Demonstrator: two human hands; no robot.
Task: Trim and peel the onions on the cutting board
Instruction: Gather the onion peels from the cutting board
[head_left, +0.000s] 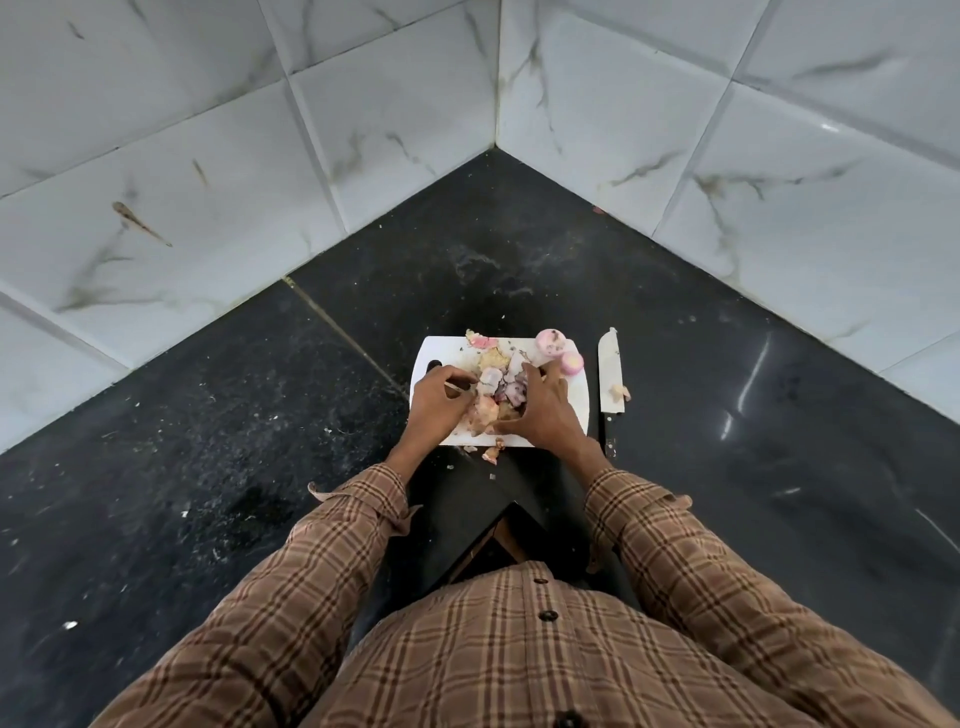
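Gathering peels on the board.
Left hand (440, 397) and right hand (537, 410) cupped, fingers curled half-closed around peels (493, 395) mid-board (423, 364); peeled onions (551, 345) at 1 o'clock; knife (610, 374) at 3 o'clock.

Near edge of white plastic cutting board (577, 410) hidden under both hands; black knife handle (609, 439), at 4 o'clock, partly behind right wrist.

two peeled pinkish onions (551, 345) sit, seemingly touching, at the white cutting board's (423, 364) far right corner.
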